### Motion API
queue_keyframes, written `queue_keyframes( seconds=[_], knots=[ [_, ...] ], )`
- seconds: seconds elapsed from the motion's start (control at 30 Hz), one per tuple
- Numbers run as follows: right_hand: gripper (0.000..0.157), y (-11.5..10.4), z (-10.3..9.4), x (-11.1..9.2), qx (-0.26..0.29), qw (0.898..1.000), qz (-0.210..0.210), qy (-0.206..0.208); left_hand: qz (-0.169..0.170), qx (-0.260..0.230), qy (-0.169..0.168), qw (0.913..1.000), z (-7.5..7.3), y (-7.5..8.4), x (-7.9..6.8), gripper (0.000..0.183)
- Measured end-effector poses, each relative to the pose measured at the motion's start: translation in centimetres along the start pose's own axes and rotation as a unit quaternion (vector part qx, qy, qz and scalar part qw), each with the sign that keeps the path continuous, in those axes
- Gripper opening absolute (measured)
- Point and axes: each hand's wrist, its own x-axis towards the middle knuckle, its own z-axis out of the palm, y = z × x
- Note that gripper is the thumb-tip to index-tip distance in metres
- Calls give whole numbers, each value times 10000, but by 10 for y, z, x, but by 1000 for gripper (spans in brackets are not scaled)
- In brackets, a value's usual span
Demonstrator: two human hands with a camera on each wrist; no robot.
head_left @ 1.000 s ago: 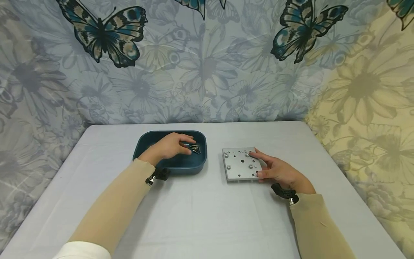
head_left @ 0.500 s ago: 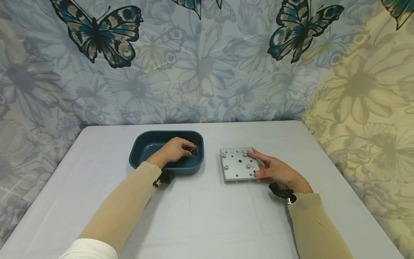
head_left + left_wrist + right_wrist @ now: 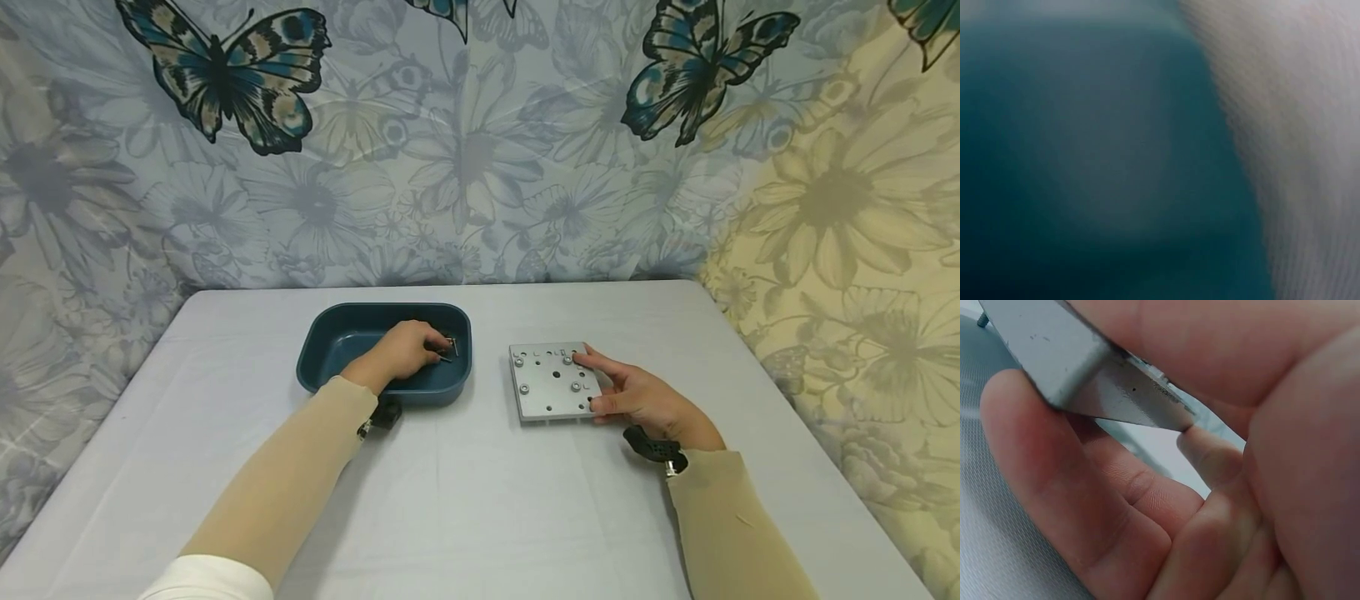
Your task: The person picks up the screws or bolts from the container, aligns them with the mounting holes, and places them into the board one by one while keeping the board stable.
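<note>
My left hand reaches down into a dark teal tray, its fingers bent over several small metal screws at the right end. Whether the fingertips pinch one is too small to tell. A square silver metal plate lies to the right of the tray, with holes and several screws standing in its top. My right hand grips the plate by its right side. The right wrist view shows thumb and fingers around the plate's corner. Only blurred teal tray wall and sleeve appear in the left wrist view.
Under everything is a white-covered table. A patterned cloth with flowers and butterflies hangs behind its back edge. The tray's raised wall surrounds my left hand. Screw ends stick out beneath the plate.
My left hand has lowered and moved right onto the screws in the tray, its fingers bending more. The right hand keeps its grip on the plate. The view has shifted slightly.
</note>
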Motion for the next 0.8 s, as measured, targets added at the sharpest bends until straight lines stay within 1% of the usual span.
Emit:
queue_keyframes(
  seconds=[0.07, 0.3, 0.43, 0.57, 0.73, 0.8],
  knots=[
    [82, 0, 0, 0, 12, 10000, -7, 16, 67, 141, -7, 9999, 1, 1, 0, 31],
    [82, 2, 0, 0, 39, 10000, 17, -9, 117, 387, -107, 9991, 2, 2, 2, 38],
    [83, 2, 0, 0, 23, 10000, 33, 24, 178, 413, -121, 9989, 2, 2, 1, 34],
    [83, 2, 0, 0, 1, 10000, -7, 24, 187, 446, -33, 9988, 2, 3, 1, 27],
    [83, 3, 0, 0, 42, 10000, -38, 15, 87, 470, 93, 9988, 1, 5, -1, 21],
    [82, 2, 0, 0, 55, 10000, -36, 19, -31, 296, 153, 9994, 0, 5, -1, 22]
  ],
)
